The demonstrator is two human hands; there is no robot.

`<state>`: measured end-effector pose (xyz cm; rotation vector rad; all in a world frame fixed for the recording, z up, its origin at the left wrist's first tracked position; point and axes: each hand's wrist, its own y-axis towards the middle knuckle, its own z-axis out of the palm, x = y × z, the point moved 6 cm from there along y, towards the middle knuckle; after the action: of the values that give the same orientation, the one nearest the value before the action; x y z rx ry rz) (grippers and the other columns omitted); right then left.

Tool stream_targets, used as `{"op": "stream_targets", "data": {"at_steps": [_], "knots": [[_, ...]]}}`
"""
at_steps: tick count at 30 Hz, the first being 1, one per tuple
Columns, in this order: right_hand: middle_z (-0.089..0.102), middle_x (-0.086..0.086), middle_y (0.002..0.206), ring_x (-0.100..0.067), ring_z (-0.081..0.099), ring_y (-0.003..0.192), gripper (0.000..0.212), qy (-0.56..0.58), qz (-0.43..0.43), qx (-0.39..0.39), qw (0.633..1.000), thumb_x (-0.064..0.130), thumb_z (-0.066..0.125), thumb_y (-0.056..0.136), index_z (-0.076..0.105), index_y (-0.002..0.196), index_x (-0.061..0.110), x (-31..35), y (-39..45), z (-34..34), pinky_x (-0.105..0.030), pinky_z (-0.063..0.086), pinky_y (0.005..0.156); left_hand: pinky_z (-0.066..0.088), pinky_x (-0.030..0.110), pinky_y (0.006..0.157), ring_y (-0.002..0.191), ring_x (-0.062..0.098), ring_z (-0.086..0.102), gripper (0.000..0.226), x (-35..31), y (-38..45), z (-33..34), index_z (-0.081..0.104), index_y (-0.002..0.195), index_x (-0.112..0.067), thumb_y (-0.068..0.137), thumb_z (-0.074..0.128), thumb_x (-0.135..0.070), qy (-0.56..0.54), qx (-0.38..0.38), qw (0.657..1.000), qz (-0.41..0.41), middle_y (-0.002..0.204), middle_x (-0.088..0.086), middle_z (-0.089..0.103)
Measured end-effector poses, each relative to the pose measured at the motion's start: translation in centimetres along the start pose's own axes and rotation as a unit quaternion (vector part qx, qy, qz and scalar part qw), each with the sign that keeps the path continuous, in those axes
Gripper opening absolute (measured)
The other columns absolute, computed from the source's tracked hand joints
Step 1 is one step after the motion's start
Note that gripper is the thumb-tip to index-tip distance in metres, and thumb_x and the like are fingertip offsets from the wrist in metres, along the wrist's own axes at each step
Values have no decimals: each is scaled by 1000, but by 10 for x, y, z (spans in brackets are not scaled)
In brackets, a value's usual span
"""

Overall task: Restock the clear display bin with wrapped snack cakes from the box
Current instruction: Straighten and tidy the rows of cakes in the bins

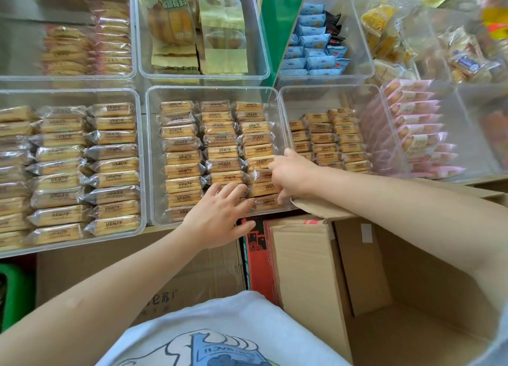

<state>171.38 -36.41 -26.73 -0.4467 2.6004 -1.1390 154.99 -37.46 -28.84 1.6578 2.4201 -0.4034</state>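
Observation:
The clear display bin (pixel 149 156) sits in the middle of the shelf. It holds three tight columns of wrapped snack cakes (pixel 181 156). My left hand (pixel 220 217) lies flat with spread fingers on the front cakes of the middle column. My right hand (pixel 291 176) is in the right column near the bin's right wall, with its fingers curled down round a cake there and its thumb up by the rim. The open cardboard box (pixel 426 297) stands at the lower right under my right forearm. No cakes show in the visible part of its inside.
Clear bins of the same cakes flank the middle one, on the left (pixel 68 159) and right (pixel 330 143). Pink packs (pixel 417 129) stand further right. Blue packs (pixel 316 46) and yellow packs (pixel 170 22) fill the back bins. Closed cartons (pixel 192 269) and a red box (pixel 255 255) sit below.

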Motion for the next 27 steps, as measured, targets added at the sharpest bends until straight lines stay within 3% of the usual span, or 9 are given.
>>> {"op": "stream_targets", "data": {"at_steps": [5,9,14,21,27], "knots": [[51,11,104,-19,37,110,36,54,19,0,998,63,70,78,79,88,29,-7,3,5,-40,33,98,41,52,106,135,30,46,59,0,0,2,50,147,-34,101,30,-64,12,16,1000,6,141,9,52],[53,8,106,-21,37,113,28,108,40,-4,993,56,72,82,78,85,29,-12,2,5,-41,30,100,32,53,113,144,29,34,62,1,1,2,42,152,-39,101,21,-66,-8,44,999,-9,151,8,44],[47,6,108,-20,33,121,45,40,53,20,998,67,70,76,77,95,26,-4,2,5,-49,25,108,28,54,114,147,30,28,61,1,-1,1,45,151,-40,101,20,-66,-3,38,999,-16,156,11,38],[47,7,107,-22,33,120,31,95,61,23,993,58,71,82,76,86,28,-6,5,4,-47,24,105,4,54,123,156,22,-14,62,1,-1,1,37,154,-43,101,18,-69,-47,58,997,-23,171,-3,-9],[45,7,111,-22,29,118,29,147,61,58,986,57,68,85,69,70,33,-15,4,5,-43,25,106,1,53,124,154,19,-22,64,3,1,3,38,154,-40,101,18,-71,-55,78,995,-31,169,-9,-15]]}}
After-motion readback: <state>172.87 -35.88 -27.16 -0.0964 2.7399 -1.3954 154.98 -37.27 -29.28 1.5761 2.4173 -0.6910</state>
